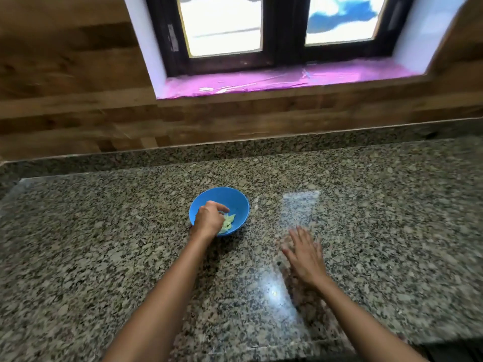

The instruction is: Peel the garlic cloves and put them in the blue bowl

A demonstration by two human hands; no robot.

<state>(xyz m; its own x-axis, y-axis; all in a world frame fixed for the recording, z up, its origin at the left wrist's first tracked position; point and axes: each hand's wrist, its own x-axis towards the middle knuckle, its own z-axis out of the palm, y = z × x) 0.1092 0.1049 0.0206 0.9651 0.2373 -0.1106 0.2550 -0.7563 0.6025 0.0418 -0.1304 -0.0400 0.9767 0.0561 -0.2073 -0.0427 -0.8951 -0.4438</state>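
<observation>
A blue bowl [236, 202] stands on the speckled granite counter [104, 244], a little left of centre. Pale peeled garlic cloves [228, 222] lie in its bottom. My left hand [209, 218] reaches over the bowl's near rim, with its fingers curled down among the cloves; whether it grips one is hidden. To the right, my right hand [304, 254] hovers flat over the counter with fingers spread and blurred, holding nothing.
A wood-panelled wall rises behind the counter, with a dark-framed window [282, 35] and a pink-covered sill [274, 79]. Window light reflects on the granite beside my right hand. The counter's front edge runs at the lower right.
</observation>
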